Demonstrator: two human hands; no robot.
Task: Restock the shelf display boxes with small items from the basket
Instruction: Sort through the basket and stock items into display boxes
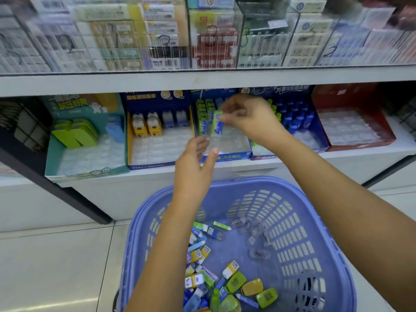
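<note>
My right hand (246, 118) pinches a small green-and-blue tube-shaped item (217, 122) upright over the clear tray of the blue display box (225, 155) on the lower shelf. Similar green tubes (203, 113) stand in that box's back rows. Just in front of the box hovers my left hand (195, 163), fingers relaxed and holding nothing. Below both arms sits the purple basket (304, 221), with several small packaged items (216, 278) loose on its bottom.
A teal display box (85, 172) with green items stands at the left, then a blue-and-yellow box (157, 164) with animal-shaped items. Blue bottles (297, 115) and a red box (360, 143) stand at the right. An upper shelf (202, 79) overhangs. Tiled floor lies around the basket.
</note>
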